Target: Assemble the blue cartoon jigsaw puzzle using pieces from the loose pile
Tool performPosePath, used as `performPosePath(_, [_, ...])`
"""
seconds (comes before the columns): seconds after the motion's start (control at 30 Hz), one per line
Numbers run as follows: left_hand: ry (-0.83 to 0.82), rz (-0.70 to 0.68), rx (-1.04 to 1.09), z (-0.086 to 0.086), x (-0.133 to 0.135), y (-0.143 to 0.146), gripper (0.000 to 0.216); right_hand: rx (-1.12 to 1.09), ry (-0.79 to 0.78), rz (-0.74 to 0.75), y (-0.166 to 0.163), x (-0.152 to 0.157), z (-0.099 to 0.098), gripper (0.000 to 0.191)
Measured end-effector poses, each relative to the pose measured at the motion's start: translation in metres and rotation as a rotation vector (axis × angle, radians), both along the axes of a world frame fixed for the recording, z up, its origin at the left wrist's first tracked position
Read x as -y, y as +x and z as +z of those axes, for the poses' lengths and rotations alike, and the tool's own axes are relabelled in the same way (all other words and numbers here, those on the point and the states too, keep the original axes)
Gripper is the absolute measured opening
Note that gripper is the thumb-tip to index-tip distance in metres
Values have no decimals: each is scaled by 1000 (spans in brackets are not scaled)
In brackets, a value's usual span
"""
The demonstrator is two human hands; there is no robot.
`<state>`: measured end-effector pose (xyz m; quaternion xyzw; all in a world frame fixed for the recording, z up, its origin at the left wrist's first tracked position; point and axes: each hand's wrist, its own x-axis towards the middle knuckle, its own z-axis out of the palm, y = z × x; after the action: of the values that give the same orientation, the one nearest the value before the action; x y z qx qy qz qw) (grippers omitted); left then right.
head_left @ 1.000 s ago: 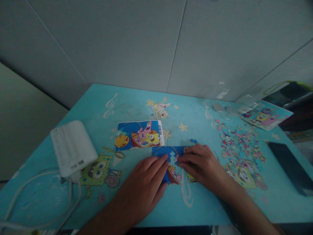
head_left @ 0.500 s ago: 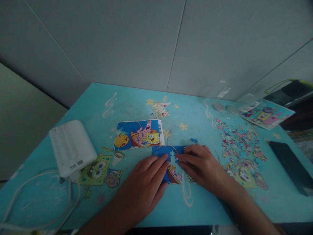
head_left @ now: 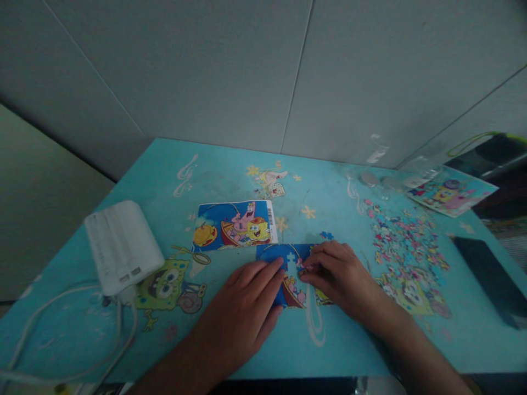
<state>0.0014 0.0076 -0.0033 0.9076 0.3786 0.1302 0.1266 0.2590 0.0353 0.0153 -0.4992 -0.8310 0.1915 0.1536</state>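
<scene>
A partly assembled jigsaw puzzle [head_left: 270, 252] with a blue cartoon boat scene lies near the table's front, with a gap in its middle showing the turquoise tabletop. My left hand [head_left: 245, 307] rests flat on its left part, fingers stretched out. Over the right part, my right hand [head_left: 340, 274] has thumb and fingers pinched together on a small puzzle piece at the gap's edge; the fingers hide most of it. A picture card [head_left: 255, 226] with the same scene lies just behind the puzzle. One loose blue puzzle piece [head_left: 326, 235] sits beyond my right hand.
Many loose puzzle pieces [head_left: 405, 236] spread over the right side. Beside them are a black phone-like slab [head_left: 489, 280], another picture card [head_left: 450, 192] and clear plastic containers [head_left: 420, 173]. A white power bank [head_left: 123, 247] with cables [head_left: 53, 302] occupies the left. A grey wall [head_left: 230, 77] stands behind.
The fingers of my right hand have drawn closer together and curled slightly at the gap's right edge. My left hand stays in place on the puzzle.
</scene>
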Motion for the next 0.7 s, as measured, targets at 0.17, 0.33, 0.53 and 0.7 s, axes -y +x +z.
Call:
performPosePath(0.17, [-14,4,5,0,1,-1,55,4,-5,-17,1,-1,1,21])
performPosePath(0.33, [-27,5,21,0,0,0,53,-18,13,17,2,0,4,24])
performPosePath(0.53, [-16,7,26,0,-1,0,52,-5,31,29,0,3,1,20])
performPosePath(0.7, [-15,5,13,0,0,0,51,-29,0,1,0,2,0,12])
